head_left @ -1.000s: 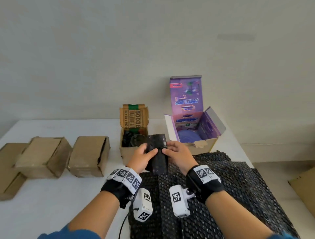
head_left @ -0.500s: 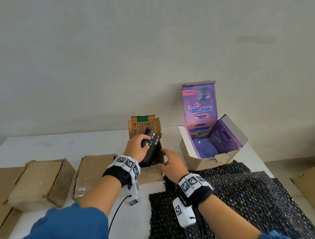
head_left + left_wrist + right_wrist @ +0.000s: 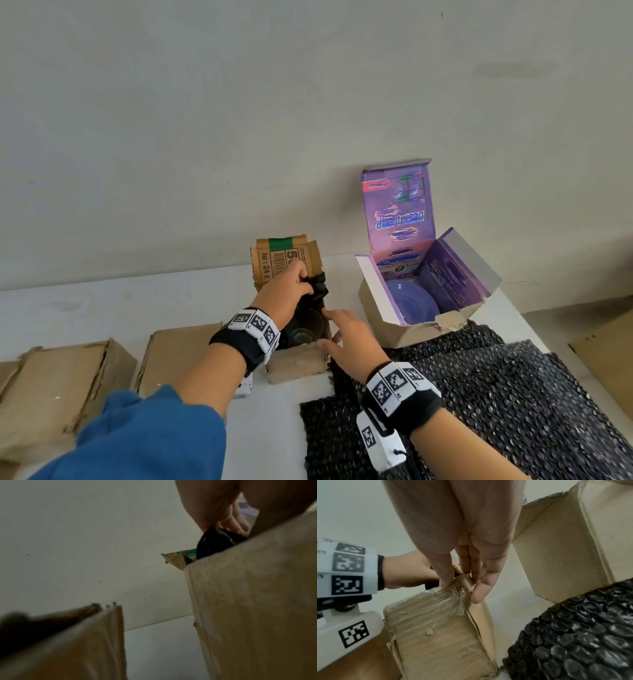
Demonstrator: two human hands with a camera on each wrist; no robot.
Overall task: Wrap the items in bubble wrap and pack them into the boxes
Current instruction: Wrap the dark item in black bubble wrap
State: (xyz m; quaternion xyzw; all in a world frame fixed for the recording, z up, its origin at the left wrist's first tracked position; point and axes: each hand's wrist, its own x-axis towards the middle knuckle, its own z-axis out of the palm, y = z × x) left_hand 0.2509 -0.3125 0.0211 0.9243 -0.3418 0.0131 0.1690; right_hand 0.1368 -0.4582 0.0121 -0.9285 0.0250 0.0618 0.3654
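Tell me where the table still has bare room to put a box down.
Bare table lies behind the closed boxes, left of the open box. A narrower strip runs between the sleeve and the bubble wrap. The right side is crowded.

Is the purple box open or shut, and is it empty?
Open: the purple box has its lid flap standing upright. Not empty: a bluish round dish lies inside.

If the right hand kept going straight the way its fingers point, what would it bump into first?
Most likely the near right corner of the open brown box: the right hand already has fingertips at its rim. Beyond that, probably the glass inside.
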